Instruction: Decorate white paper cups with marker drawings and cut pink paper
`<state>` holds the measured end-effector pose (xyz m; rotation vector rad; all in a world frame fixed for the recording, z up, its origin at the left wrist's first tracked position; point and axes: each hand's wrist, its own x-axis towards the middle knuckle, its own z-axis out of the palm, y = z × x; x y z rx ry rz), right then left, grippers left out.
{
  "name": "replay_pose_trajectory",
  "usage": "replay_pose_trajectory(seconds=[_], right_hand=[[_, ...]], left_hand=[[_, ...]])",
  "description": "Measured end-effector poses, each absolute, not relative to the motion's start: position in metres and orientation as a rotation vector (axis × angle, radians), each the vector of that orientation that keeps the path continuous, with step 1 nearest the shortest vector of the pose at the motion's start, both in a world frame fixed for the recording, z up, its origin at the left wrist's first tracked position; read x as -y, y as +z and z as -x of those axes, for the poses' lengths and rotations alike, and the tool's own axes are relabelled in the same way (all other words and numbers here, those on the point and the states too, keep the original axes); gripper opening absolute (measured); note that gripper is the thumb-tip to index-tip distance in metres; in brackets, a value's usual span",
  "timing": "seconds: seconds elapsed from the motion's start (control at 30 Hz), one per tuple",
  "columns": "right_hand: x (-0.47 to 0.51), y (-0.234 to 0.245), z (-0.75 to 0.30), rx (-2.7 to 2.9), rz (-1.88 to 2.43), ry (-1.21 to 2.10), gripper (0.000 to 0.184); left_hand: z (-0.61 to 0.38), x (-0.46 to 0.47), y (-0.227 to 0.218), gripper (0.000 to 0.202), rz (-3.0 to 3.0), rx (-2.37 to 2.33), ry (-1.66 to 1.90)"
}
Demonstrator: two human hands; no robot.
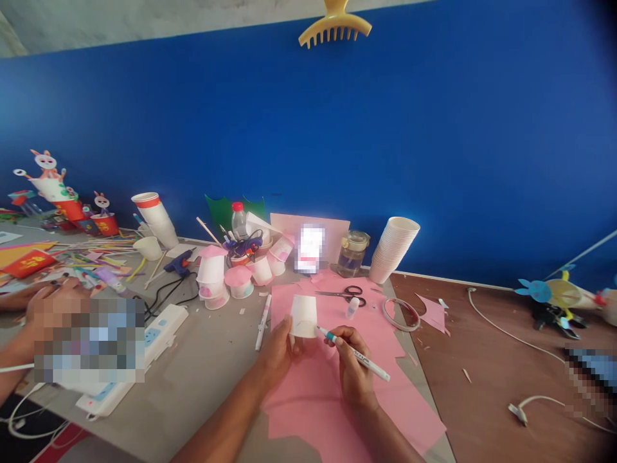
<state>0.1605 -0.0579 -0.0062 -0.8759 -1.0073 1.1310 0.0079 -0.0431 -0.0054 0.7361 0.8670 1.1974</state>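
1. I inspected a grey worktop (207, 366) strewn with craft materials. A large pink paper sheet (313, 418) lay across its front edge, with scissors (344, 294) at the sheet's far end.
2. At far left, a second person's hand (55, 308) rested well apart from the operator's hands, partly hidden by a blurred patch.
3. The left hand (276, 357) was curled around the lower part of a white paper cup (303, 316), holding it clear of the sheet.
4. The right hand (354, 366) was closed on a teal-tipped marker pen (373, 368), the barrel angled up and left toward the cup.
5. The cup stood between both hands, its long axis nearly upright. It sat closer to the left hand, which held it.
6. The marker tip sat just beside the cup's lower right side. I could not tell whether they touched.
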Motion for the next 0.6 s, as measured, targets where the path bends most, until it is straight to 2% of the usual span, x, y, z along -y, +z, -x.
replay_pose_trajectory(seconds=[0.6], right_hand=[[0.061, 0.012, -0.16, 1.176, 0.919, 1.033, 0.016]], left_hand=[[-0.011, 0.047, -0.001, 0.055, -0.821, -0.894, 1.219]])
